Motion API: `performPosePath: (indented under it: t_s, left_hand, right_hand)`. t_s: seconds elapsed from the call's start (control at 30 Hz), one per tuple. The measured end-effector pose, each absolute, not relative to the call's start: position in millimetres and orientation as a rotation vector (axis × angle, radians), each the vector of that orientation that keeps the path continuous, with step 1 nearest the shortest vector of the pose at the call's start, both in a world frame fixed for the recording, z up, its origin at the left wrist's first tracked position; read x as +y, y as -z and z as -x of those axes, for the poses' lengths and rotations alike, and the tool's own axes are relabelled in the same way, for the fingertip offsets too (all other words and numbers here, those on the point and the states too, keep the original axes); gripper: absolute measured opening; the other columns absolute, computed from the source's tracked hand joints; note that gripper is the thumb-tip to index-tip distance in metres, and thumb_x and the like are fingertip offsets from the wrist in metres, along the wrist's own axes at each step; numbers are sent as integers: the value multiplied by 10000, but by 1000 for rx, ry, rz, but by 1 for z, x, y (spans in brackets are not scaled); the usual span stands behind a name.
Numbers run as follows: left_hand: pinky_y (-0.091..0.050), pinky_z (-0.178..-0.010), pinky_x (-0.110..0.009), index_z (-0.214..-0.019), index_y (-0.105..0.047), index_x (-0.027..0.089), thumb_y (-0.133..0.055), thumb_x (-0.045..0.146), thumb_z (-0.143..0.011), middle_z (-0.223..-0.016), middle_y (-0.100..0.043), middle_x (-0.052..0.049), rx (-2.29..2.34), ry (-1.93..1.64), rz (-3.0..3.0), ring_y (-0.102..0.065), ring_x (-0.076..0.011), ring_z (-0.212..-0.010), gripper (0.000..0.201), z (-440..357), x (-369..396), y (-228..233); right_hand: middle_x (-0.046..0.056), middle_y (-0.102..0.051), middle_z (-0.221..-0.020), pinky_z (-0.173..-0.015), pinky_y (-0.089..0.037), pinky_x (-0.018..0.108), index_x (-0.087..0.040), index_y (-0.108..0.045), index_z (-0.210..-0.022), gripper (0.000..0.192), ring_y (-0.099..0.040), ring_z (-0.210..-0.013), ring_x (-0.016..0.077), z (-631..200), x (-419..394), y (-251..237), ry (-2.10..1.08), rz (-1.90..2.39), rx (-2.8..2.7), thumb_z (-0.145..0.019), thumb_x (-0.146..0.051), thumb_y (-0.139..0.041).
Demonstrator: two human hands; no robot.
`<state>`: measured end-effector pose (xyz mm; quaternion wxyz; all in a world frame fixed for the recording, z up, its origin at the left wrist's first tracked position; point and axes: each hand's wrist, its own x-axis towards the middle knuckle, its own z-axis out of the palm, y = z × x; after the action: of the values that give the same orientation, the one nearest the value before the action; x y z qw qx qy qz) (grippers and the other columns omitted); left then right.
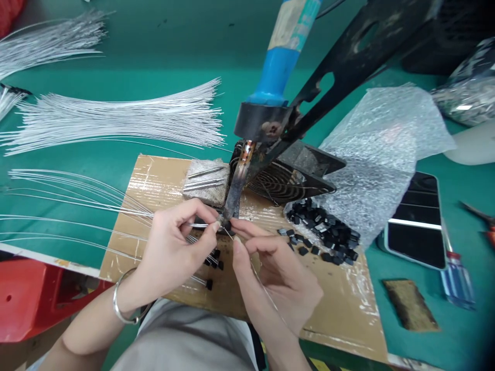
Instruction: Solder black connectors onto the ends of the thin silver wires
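My left hand (176, 255) is closed in a pinch on a thin white wire (131, 210), just under the tip of a blue-handled soldering iron (275, 72) clamped in a black stand. The wire's end, and any small part on it, is partly hidden by my fingertips. Between thumb and forefinger, my right hand (276, 273) pinches a thin strand of solder wire (266, 294), which reaches toward the iron's tip and trails back over the palm. Below my left hand lie white wires ending in black connectors (209, 284) on the cardboard sheet (340, 304).
Behind the iron stands a black fan (286, 178), beside a sponge block (207, 191) with metal strips. Loose black connectors (325, 226) spill from a plastic bag (382, 139). A white wire bundle (119, 118) lies left; a phone (413, 221) and screwdriver (457, 278) right.
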<state>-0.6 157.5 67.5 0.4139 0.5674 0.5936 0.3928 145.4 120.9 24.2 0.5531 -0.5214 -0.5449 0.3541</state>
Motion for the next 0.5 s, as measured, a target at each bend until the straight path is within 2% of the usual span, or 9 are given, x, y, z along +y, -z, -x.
performPosePath:
  t_s: [0.3, 0.5]
  left_hand:
    - [-455, -565, -244, -745, -677, 184, -674, 119, -817, -794, -752, -34, 1499, -979, -1406, -664, -156, -720, 97, 1, 156, -66]
    - [-446, -542, -245, -741, -674, 186, -675, 125, -815, -788, -756, -36, 1501, -986, -1414, -662, -156, -697, 97, 1, 157, -67]
  right_hand:
    - [76, -807, -1127, -949, -632, 357, -226, -638, -853, 174, -779, -1083, 224, -145, 120, -25, -859, 1225, -1271, -881, -66, -699]
    - [80, -805, -1127, -956, -632, 361, -225, -641, -852, 175, -779, -1079, 226, -145, 120, -24, -853, 1215, -1271, -878, -63, -704]
